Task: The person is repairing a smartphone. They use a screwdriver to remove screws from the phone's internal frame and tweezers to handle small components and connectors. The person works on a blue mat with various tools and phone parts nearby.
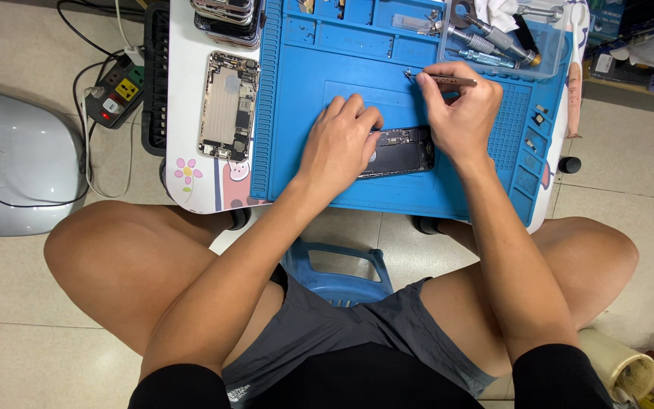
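The opened phone [401,150], dark with exposed internal components, lay flat on the blue work mat, partly covered by a hand. The slim metal tweezers [439,78] were held nearly level above the mat, tips pointing left.
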